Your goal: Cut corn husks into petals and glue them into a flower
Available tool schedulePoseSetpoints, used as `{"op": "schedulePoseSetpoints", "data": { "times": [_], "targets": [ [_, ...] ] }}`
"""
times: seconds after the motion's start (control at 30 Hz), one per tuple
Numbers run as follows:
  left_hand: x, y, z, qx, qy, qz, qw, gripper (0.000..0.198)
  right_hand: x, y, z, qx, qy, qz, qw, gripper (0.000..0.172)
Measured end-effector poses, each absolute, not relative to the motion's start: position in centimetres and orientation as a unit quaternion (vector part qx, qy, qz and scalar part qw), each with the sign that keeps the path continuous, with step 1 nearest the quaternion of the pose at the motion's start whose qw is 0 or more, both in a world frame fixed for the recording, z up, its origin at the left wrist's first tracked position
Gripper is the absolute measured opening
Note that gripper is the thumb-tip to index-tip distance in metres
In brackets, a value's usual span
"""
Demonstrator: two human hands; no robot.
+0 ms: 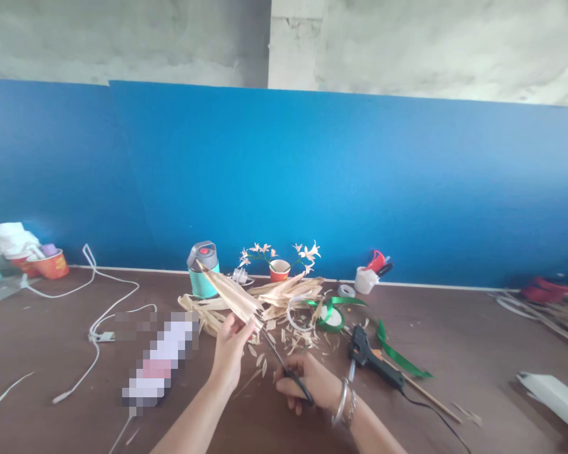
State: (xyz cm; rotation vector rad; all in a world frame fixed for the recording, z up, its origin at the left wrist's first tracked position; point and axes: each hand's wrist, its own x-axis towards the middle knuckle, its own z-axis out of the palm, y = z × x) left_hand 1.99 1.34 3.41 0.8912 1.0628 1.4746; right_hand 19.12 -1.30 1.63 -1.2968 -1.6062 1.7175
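Observation:
A dried corn husk (234, 295), pale and pointed, is pinched in my left hand (230, 353) with its tip up and to the left. My right hand (310, 381) is closed around a pair of black-handled scissors (291, 372). The blades reach up to the lower right end of the husk, close to my left fingertips; whether they touch it I cannot tell. Small cut petal-shaped pieces (300, 342) lie scattered on the table beyond my hands. Behind them is a heap of more dried husks (284, 293).
A black glue gun (372, 359) with its cord lies right, by green ribbon (404, 356) and a ribbon spool (332, 320). A paper cup (279, 271) holds white flowers. A teal flask (202, 277) stands behind. White cables (94, 315) and a blurred power strip-like object (158, 366) are left.

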Motion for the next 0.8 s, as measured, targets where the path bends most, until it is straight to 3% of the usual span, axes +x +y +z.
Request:
{"op": "schedulePoseSetpoints", "data": {
  "times": [0.3,0.8],
  "targets": [
    [2.8,1.1,2.9,0.377,0.419,0.597,0.571,0.033,19.2,-0.9,0.3,-0.462,-0.565,0.627,0.273,0.038],
    [3.5,0.5,2.7,0.355,0.413,0.579,0.607,0.037,18.6,-1.2,1.3,-0.485,-0.557,0.61,0.286,0.035]
  ]
}}
